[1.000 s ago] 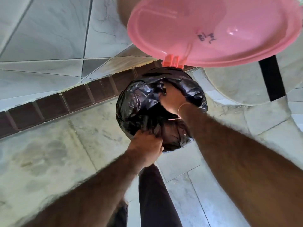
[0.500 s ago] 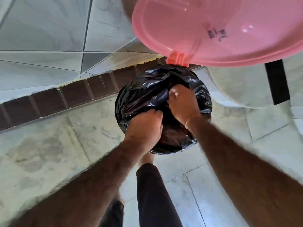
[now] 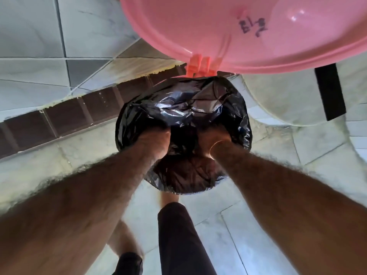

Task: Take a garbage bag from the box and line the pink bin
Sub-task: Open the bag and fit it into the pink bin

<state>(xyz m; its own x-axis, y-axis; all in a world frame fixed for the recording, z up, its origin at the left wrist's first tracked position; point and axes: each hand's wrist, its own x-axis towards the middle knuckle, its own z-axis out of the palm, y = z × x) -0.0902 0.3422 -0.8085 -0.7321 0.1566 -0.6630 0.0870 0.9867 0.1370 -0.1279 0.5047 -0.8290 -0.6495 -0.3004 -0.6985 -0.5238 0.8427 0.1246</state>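
Note:
The pink bin stands on the floor with its round pink lid (image 3: pixel 218 26) swung up at the top of the head view, joined by a hinge (image 3: pixel 200 66). A black garbage bag (image 3: pixel 178 104) is draped over the bin's mouth and hides the rim and body. My left hand (image 3: pixel 156 139) and my right hand (image 3: pixel 214 137) are both plunged into the bag's opening, side by side, wrists at rim level. Their fingers are buried in the dark plastic, so I cannot see whether they grip it or press flat.
Pale floor tiles (image 3: pixel 59 165) surround the bin. A brown tile strip (image 3: pixel 69 116) runs along the wall base to the left. A white rounded fixture (image 3: pixel 282 100) with a black band (image 3: pixel 329 92) sits right of the bin. My legs (image 3: pixel 178 241) stand below it.
Both hands have gone from the bag's top surface down into its opening. The bag now spreads wider over the bin's mouth. The view has moved closer.

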